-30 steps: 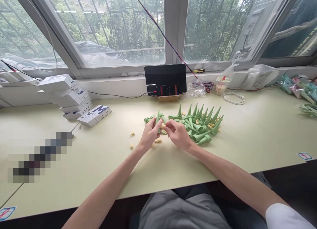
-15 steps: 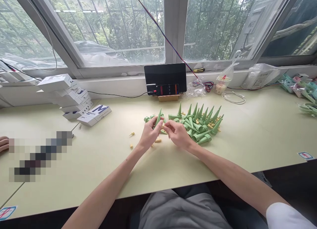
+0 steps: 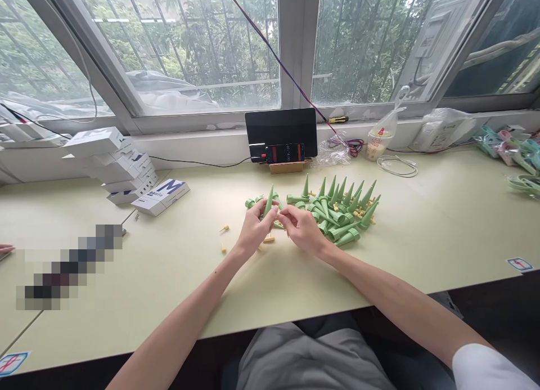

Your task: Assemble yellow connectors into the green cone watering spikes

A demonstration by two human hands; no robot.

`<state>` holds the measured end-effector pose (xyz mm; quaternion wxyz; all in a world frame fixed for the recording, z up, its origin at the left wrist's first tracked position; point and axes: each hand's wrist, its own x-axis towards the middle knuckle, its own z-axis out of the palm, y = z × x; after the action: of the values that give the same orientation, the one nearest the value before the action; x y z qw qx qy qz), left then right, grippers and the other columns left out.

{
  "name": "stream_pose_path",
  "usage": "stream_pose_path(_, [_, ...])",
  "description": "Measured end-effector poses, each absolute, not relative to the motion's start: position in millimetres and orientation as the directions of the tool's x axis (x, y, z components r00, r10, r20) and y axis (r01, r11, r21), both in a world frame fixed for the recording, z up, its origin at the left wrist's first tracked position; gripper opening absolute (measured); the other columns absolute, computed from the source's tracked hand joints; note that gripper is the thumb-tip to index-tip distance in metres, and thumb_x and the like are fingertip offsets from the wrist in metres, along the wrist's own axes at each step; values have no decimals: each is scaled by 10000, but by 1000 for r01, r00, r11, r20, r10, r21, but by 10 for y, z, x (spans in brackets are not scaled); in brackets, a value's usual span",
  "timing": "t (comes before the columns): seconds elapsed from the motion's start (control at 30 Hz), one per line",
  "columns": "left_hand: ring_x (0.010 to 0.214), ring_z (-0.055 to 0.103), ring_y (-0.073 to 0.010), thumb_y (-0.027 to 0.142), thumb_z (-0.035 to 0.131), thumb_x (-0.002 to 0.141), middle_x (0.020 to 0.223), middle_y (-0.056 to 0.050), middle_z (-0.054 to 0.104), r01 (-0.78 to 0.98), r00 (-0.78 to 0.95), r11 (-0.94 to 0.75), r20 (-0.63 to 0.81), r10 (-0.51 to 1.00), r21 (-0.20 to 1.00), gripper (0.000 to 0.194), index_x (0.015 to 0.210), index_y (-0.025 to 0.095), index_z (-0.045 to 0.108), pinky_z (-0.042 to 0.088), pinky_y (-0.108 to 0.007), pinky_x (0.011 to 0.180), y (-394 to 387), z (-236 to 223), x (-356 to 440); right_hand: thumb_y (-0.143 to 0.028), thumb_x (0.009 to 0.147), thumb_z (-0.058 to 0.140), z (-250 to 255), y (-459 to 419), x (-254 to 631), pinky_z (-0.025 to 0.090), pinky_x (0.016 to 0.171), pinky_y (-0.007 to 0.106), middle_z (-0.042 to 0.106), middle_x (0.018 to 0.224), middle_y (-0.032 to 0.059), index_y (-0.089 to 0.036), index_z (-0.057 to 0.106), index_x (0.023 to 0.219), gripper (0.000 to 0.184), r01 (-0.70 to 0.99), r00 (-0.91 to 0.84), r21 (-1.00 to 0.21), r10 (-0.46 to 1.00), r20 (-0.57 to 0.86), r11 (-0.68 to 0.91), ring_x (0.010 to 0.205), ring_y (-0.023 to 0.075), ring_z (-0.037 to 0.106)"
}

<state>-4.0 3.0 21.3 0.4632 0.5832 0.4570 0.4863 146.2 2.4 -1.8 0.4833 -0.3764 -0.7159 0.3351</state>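
Observation:
My left hand [image 3: 253,224] is closed around a green plastic cone spike [image 3: 269,203], whose tip points up and away. Close against it, my right hand [image 3: 304,228] pinches at a small yellow piece [image 3: 277,214], mostly hidden by the fingers. Beyond the left hand lie a few more green spikes [image 3: 250,203]. To the right of my hands, a heap of green cone spikes [image 3: 333,213] spreads out, some upright and some lying, with small yellow pieces [image 3: 359,214] among them. Loose yellow valve-like pieces [image 3: 225,228] rest left of and below my left hand.
A dark tablet [image 3: 280,128] with a phone [image 3: 285,153] in front stands by the window. White boxes [image 3: 122,165] are stacked at the left. A bagged cup [image 3: 377,143] and a white cable [image 3: 397,165] sit back right. Another person's hand [image 3: 5,249] shows at the left edge.
My hands stay almost in place, with the spike still in the left one. At the left edge, the other person's hand has drawn back, and less of it shows.

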Motion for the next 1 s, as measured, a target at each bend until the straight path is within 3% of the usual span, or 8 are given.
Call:
stream_pose_path(0.27, [499,454,-64,488,669,834,721,8,510,-25,194,29,-24,981,999,361,755,168,524,325,-197,403,59,211,-69,-385,953,518,-29,37,1468,379,538,252,575,647,-5,-192,582,817,244,223,-214,-845,870,444,486,552,128,486])
stream_pose_path(1.0, [427,348,-46,503,686,826,543,66,438,-99,214,-4,26,976,995,383,757,185,483,272,-190,429,71,171,-71,-306,947,542,8,18,1463,419,595,261,672,737,17,-196,597,846,160,207,-280,-816,832,479,540,576,131,520])
